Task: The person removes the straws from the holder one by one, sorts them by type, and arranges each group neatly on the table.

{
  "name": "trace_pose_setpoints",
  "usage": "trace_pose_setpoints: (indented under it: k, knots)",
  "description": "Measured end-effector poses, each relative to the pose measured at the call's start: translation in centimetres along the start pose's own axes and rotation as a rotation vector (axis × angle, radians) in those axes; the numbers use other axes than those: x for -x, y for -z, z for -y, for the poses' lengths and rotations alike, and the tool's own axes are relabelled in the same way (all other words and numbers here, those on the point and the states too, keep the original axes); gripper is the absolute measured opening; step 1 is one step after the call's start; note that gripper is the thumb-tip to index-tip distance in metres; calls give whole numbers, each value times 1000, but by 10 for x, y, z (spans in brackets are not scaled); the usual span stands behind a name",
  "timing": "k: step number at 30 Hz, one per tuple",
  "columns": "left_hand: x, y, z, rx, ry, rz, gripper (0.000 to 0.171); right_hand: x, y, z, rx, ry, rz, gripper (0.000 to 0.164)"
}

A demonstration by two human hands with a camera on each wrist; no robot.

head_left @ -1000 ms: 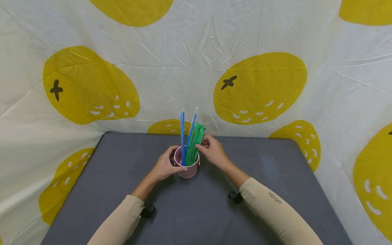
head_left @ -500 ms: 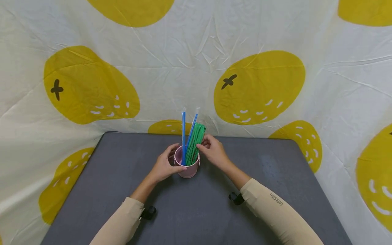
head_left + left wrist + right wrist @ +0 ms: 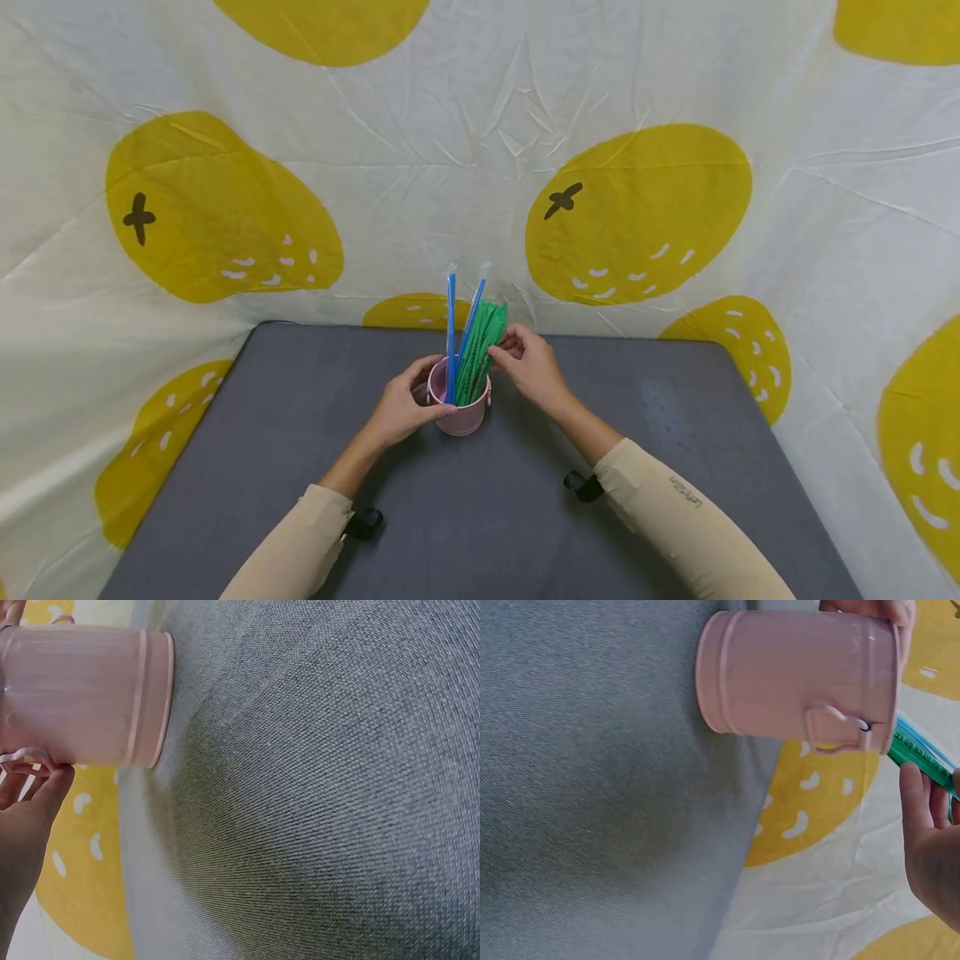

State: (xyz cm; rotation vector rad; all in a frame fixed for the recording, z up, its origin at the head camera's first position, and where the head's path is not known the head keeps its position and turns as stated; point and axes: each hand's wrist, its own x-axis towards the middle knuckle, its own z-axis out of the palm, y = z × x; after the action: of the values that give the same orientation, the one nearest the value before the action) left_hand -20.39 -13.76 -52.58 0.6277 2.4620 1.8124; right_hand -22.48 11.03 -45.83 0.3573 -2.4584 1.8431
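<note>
A small pink bucket [image 3: 461, 421] with side handles stands upright on the table. My left hand [image 3: 401, 407] holds it by the left side near the rim, thumb in front and fingers behind. In the left wrist view this hand [image 3: 26, 832] is beside the bucket's handle. Several thin green-wrapped sticks [image 3: 481, 333] lean to the right inside the bucket. Their exact kind is unclear. My right hand [image 3: 536, 371] pinches them above the rim; the right wrist view shows its fingers at a printed green wrapper [image 3: 916, 756]. Blue straws [image 3: 451, 312] in clear wrappers stand left of them.
The dark grey table [image 3: 480, 517] extends around the bucket, its back edge close behind. Beyond it hangs a white cloth [image 3: 450, 108] with large yellow fruit prints.
My right hand has shifted slightly right, and the green-wrapped sticks have fanned a little that way. The blue straws at left look closer together. The left hand and bucket stay almost still.
</note>
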Motion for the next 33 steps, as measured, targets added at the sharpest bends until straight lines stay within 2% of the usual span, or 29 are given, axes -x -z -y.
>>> trace_pose_setpoints:
  k: [10,19,25,33]
  knots:
    - [0,1,0,11,17,9,82,-4,17,22,-46,47,-20,20]
    - [-2,2,-1,20,36,3,81,-13,41,45,-84,89,-58,24]
    - [-1,2,-2,21,34,14,80,-11,59,59,-141,107,-88,24]
    - [0,1,-3,28,32,11,80,-13,82,62,-147,123,-126,26]
